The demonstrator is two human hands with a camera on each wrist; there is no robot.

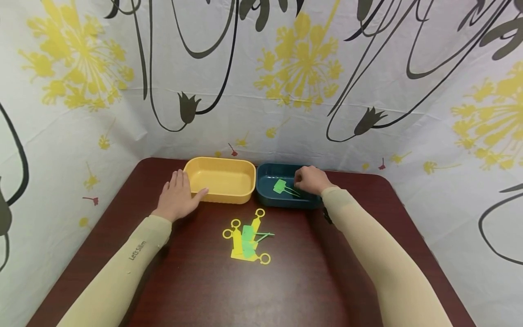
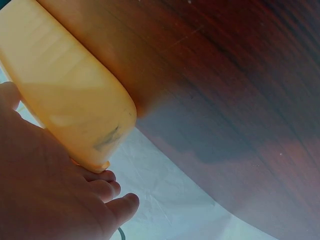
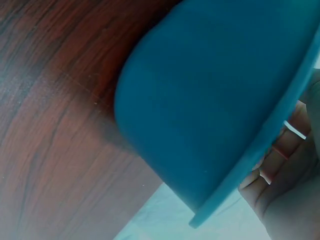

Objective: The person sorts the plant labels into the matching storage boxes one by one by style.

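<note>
My left hand (image 1: 175, 196) lies with straight fingers along the left end of a yellow plastic bin (image 1: 220, 199), its thumb at the front rim. In the left wrist view the hand (image 2: 55, 185) is beside the bin's wall (image 2: 75, 85). Over the right part of a dark blue bin (image 1: 282, 200), my right hand (image 1: 312, 180) has curled fingers; whether they pinch anything is hidden. Green flat tags (image 1: 280, 186) with thin stems lie in that bin, left of the hand. In the right wrist view the curled fingers (image 3: 275, 162) show past the blue bin's rim (image 3: 250, 165).
A loose pile on the dark wooden table (image 1: 245, 290) holds several yellow tags (image 1: 237, 243) with ring ends and green tags (image 1: 247, 232) with thin stems. The two bins stand side by side near the table's far edge. A patterned cloth (image 1: 229, 113) hangs behind.
</note>
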